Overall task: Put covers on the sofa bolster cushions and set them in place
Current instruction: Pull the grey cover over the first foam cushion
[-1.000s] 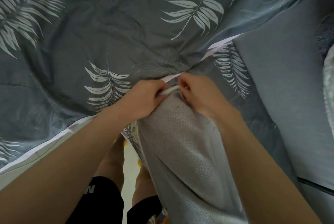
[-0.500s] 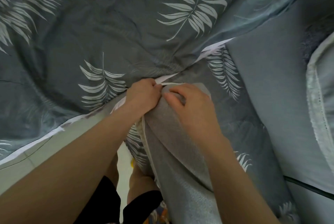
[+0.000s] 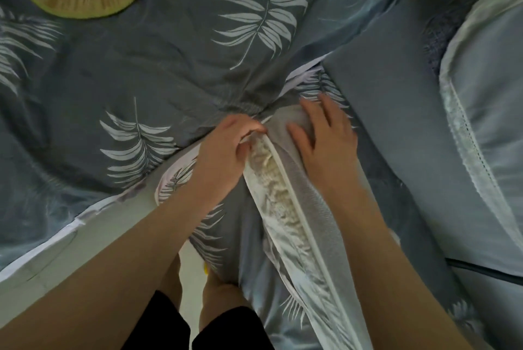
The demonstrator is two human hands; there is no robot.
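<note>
Bolster cushion (image 3: pixel 308 208) lay across bed edge, seam gaping on cream filling (image 3: pixel 271 177); left hand (image 3: pixel 226 151) pinched the seam's top, right hand (image 3: pixel 325 134) pressed flat beside it — filling likely to snag closure.

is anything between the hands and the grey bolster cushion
Nothing visible. The right hand lies with straight fingers directly on the grey textured bolster cushion, and the left hand grips the edge of its long open white zip seam, where pale yellowish filling shows. The leaf-print grey fabric lies around them, not between.
</note>
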